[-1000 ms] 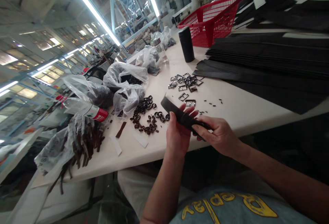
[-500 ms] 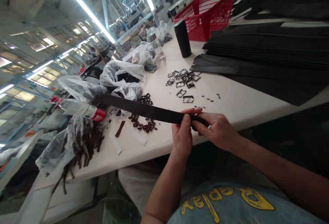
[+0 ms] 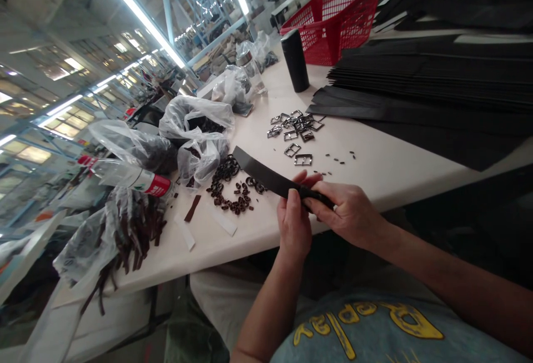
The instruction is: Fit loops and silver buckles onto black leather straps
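Note:
A black strap slants across the front of the table, its flat end out over the small dark rings. My left hand is closed on it, thumb on top. Close beside it on the right, my right hand pinches the rolled or folded part of the same strap. What lies inside the fingers is hidden. Beyond the hands, metal buckles lie in a loose pile, with several tiny dark pieces to their right. Brown loops sit left of the hands.
Long black strips are stacked at the right. A black cylinder stands before a red basket. Plastic bags, a lying bottle and brown strips fill the left. The table's front edge runs below the hands.
The strap's free part has become much shorter, its end drawn from the bags toward my hands, uncovering the dark rings. Both hands have stayed nearly in place, still closed on it.

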